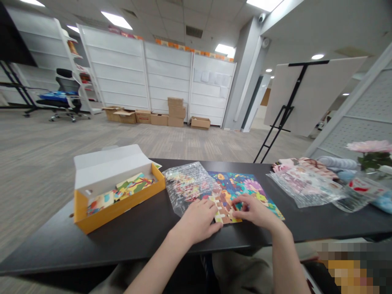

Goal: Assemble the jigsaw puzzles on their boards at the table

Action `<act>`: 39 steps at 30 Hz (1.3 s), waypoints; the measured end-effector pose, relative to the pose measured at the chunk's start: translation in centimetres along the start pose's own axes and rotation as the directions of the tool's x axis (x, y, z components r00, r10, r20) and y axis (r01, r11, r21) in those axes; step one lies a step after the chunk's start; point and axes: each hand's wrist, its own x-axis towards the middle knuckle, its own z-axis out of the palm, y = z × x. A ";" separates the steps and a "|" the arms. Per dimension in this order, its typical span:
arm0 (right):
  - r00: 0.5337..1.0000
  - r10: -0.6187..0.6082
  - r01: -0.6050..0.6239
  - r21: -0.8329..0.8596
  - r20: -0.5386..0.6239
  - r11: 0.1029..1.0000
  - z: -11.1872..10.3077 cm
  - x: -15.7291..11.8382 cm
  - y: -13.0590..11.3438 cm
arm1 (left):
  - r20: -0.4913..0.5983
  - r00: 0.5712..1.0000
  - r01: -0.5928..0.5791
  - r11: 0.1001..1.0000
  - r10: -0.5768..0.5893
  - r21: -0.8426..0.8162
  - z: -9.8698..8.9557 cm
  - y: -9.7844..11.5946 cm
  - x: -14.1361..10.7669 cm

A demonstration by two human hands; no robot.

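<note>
A colourful jigsaw puzzle (pixel 245 185) lies on the black table in front of me, with cream and brown interlocking pieces (pixel 225 210) at its near left part. My left hand (pixel 200 216) rests palm down at the puzzle's left edge, fingers extended and thumb by the near corner. Over the middle of the near part, my right hand (pixel 252 210) has its thumb and index finger bent around a small, dark-coloured puzzle piece (pixel 237 207), partly hidden by the fingers. A clear plastic bag (pixel 186 183) with colourful contents lies beside the puzzle, just beyond my left hand.
An open yellow box (pixel 125 210) with picture pieces inside stands on the table (pixel 131 234) at left. To the right lie plastic-wrapped goods (pixel 306 185), folded cloth (pixel 335 163) and a pink flower (pixel 369 147). Cardboard boxes (pixel 176 112) line the far shelves.
</note>
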 end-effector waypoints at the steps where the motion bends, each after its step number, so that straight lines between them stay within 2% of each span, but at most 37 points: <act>1: 1.000 0.008 -0.008 -0.025 -0.002 1.000 0.2 0.0 -0.4 | -0.001 1.000 0.010 1.000 -0.010 0.003 0.1 0.1 0.1; 5: 0.999 0.033 -0.035 -0.081 -0.025 0.996 0.4 0.0 -1.3 | -0.021 0.999 0.029 1.000 -0.029 0.008 0.3 0.2 0.4; 10: 0.998 0.048 -0.050 -0.046 -0.034 0.998 0.4 -0.3 -1.3 | -0.020 0.999 0.038 0.999 -0.038 -0.004 0.2 0.2 0.4; 15: 0.995 0.066 -0.078 0.202 0.070 0.976 0.4 -0.4 -0.7 | -0.009 0.999 0.040 0.999 -0.040 -0.031 0.0 0.1 0.4; 16: 0.997 0.056 -0.067 0.245 0.053 0.967 0.2 -0.3 -0.5 | -0.010 0.999 0.041 0.999 -0.041 -0.033 0.0 0.1 0.3; 18: 0.997 0.053 -0.032 0.300 -0.061 0.953 -0.4 -0.3 0.2 | -0.008 0.999 0.039 0.999 -0.039 -0.033 -0.1 0.1 0.2; 20: 0.966 0.097 -0.008 0.344 -0.241 0.939 -1.4 -0.4 1.4 | -0.003 1.000 0.028 0.999 -0.029 -0.028 -0.2 0.0 0.1; 21: 0.934 0.144 -0.014 0.369 -0.327 0.929 -1.9 -0.5 2.1 | 0.005 1.000 0.022 0.999 -0.022 -0.023 -0.2 0.0 0.0; 23: 0.841 0.260 -0.056 0.401 -0.474 0.914 -2.8 -0.8 3.8 | 0.023 1.000 0.012 1.000 -0.012 -0.006 -0.2 0.0 0.0; 26: 0.713 0.369 -0.178 0.356 -0.596 0.917 -3.6 -1.2 6.3 | 0.028 1.000 -0.003 1.000 0.003 0.012 0.0 0.1 0.1; 28: 0.672 0.390 -0.288 0.262 -0.630 0.921 -3.6 -1.3 7.5 | 0.010 0.999 -0.032 0.999 0.032 0.002 0.4 0.3 0.2; 32: 0.642 0.373 -0.431 0.087 -0.670 0.898 -3.2 -1.2 8.3 | -0.022 0.996 -0.092 0.995 0.091 -0.030 1.4 0.7 0.5; 36: 0.606 0.206 -0.431 -0.099 -0.768 0.897 -3.0 -0.8 7.0 | -0.038 0.992 -0.122 0.991 0.120 -0.047 1.7 1.0 0.8; 38: 0.637 0.138 -0.358 -0.133 -0.758 0.924 -2.6 -0.5 5.5 | -0.044 0.991 -0.127 0.991 0.125 -0.038 1.7 0.9 0.8; 39: 0.687 0.110 -0.290 -0.133 -0.718 0.948 -2.3 -0.2 4.6 | -0.047 0.991 -0.123 0.992 0.122 -0.026 1.8 0.9 0.9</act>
